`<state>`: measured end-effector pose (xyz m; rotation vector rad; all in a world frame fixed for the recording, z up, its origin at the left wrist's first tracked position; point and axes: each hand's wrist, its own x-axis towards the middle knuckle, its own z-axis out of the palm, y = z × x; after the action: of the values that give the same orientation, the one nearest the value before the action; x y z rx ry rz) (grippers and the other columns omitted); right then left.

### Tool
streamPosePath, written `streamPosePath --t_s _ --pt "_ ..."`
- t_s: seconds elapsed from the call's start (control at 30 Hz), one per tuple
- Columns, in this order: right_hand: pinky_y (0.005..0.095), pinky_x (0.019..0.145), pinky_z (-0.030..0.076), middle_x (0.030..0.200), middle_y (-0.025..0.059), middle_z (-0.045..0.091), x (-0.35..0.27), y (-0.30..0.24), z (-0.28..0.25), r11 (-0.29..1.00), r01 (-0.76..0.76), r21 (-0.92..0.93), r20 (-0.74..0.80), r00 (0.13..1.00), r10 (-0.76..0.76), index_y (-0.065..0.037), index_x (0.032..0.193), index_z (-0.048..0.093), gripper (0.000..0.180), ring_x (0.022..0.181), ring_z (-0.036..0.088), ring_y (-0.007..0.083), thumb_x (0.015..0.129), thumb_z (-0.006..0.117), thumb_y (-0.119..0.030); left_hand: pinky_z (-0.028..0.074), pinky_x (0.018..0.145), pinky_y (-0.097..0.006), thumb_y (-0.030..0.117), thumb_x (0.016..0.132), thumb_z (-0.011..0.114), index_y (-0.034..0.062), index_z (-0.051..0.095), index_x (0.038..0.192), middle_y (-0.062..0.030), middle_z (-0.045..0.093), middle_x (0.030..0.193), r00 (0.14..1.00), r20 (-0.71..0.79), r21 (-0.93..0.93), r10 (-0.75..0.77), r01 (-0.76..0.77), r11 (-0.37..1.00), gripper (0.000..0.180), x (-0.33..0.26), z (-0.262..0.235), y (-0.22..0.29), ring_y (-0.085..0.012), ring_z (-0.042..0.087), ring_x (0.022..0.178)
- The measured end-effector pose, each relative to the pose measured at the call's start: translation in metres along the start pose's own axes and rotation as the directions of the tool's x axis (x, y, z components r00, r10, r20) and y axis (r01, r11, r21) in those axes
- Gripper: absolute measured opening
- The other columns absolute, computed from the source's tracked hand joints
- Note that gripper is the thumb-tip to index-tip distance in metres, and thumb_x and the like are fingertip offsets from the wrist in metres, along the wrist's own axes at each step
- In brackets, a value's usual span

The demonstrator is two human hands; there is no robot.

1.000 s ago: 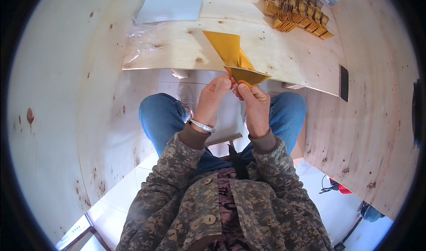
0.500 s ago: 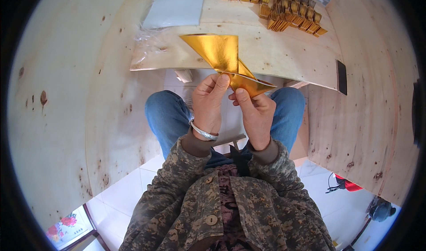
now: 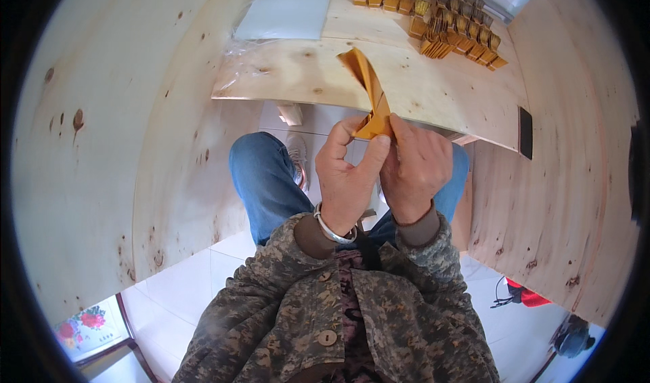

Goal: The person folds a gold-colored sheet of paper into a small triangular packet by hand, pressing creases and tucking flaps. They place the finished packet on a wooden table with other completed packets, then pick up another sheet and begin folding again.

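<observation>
A folded sheet of shiny gold paper [image 3: 376,98] is held up in front of me, over my lap and before the table's near edge. My left hand [image 3: 347,173] pinches its lower end between thumb and fingers. My right hand [image 3: 416,166] grips the same lower end from the other side, back of the hand toward me. The paper's free end points up and slightly left, seen nearly edge-on. Part of the folded end is hidden behind my fingers.
Rows of bundled gold folded pieces [image 3: 447,24] stand at the far right of the wooden table [image 3: 284,78]. A stack of white sheets [image 3: 284,16] lies far left, with clear plastic film [image 3: 237,61] beside it. Wooden panels [image 3: 101,146] rise at both sides.
The gold paper has turned from broad face-on to narrow and nearly edge-on. My right hand has rolled over and closed in beside the left; both hands have shifted slightly right.
</observation>
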<state>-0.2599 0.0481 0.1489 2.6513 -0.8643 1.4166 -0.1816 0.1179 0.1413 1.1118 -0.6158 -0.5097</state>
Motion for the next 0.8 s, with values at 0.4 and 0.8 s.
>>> streamPosePath --t_s 0.4,0.8 --pt "0.0289 0.076 0.052 0.093 0.0099 0.069 -0.009 -0.021 -0.015 -0.236 -0.599 0.765 0.640 0.672 0.373 0.002 0.117 0.061 0.036 0.082 0.064 0.0158 0.095 0.069 -0.025 0.046 0.063 -0.021 0.008 0.096 0.061 -0.0060 0.066 0.098 -0.0022 0.066 0.085 0.958 0.168 -0.198 -0.232 0.263 0.944 0.015 0.017 -0.024 0.037 -0.0047 0.057 0.071" --pt "0.0257 0.066 0.050 0.085 0.0100 0.070 -0.014 -0.024 -0.017 -0.159 -0.632 0.758 0.645 0.692 0.323 0.003 0.107 0.068 0.026 0.072 0.062 0.0142 0.095 0.069 -0.020 0.040 0.046 -0.021 0.015 0.097 0.063 -0.0060 0.071 0.100 -0.0011 0.060 0.063 0.930 0.218 -0.160 -0.297 0.335 0.929 0.022 0.014 -0.026 0.054 -0.0045 0.051 0.053"
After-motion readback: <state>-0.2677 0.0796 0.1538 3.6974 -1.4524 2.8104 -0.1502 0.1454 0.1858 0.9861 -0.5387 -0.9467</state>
